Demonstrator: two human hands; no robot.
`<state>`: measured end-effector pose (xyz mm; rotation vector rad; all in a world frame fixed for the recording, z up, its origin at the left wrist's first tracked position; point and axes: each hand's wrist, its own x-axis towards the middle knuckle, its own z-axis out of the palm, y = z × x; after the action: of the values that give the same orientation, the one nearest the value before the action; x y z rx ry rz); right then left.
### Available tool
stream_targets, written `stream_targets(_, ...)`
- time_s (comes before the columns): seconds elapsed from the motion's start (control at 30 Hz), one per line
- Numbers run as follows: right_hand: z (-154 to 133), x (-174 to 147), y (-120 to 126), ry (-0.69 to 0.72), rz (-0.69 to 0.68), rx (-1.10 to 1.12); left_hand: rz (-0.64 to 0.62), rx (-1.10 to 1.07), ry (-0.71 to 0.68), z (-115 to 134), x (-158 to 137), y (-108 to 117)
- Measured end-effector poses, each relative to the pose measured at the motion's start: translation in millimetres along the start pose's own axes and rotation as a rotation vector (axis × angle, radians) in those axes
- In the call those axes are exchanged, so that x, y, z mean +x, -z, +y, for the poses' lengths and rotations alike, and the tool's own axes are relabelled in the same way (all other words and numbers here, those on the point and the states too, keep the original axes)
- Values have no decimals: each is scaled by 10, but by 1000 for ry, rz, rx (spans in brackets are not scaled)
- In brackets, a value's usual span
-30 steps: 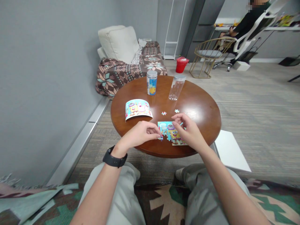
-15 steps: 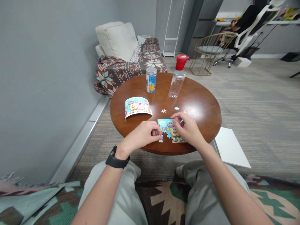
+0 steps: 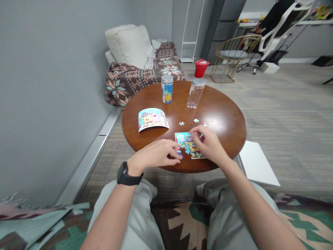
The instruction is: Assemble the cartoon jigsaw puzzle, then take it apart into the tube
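A partly joined cartoon jigsaw puzzle [image 3: 181, 138] lies near the front edge of the round table. My left hand [image 3: 161, 152], with a black watch on its wrist, is at the puzzle's lower left corner. Its thumb and fingertips come together at a small puzzle piece [image 3: 179, 152], which they partly cover. My right hand [image 3: 208, 143] rests over the puzzle's right side, fingers curved, with a gap between thumb and forefinger; it hides that part. Three loose pieces, one a red-and-blue piece [image 3: 181, 123], lie just beyond.
A curved picture card [image 3: 153, 119] stands at the left of the wooden table [image 3: 221, 107]. Toward the back are a blue-labelled jar [image 3: 167, 91] and a clear jar [image 3: 195, 94], both with silver lids. A white board [image 3: 257, 163] lies low at the right. Another person sits in the background.
My left hand has shifted slightly down, its fingers now straighter and lower at the corner piece. My right hand has barely moved.
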<state>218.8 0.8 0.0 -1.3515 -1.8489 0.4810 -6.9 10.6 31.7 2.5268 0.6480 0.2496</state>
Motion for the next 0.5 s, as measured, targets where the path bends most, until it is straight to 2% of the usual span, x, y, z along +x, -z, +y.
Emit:
stream_targets(0.1,-3,-2,4,14,-1,-10,-7,-18,5,11,-7,2)
stream_targets(0.17,-8,-4,5,29,-1,-19,44,-36,9,16,-2,-5)
stream_targets(0.3,-41,-11,-9,56,3,-50,345,24,106,9,55,-45)
stream_targets(0.37,-79,-18,-6,73,11,-54,447,112,160,-14,103,-81)
stream_targets(0.5,-136,-20,98,73,82,-4,427,266,139,-75,192,-168)
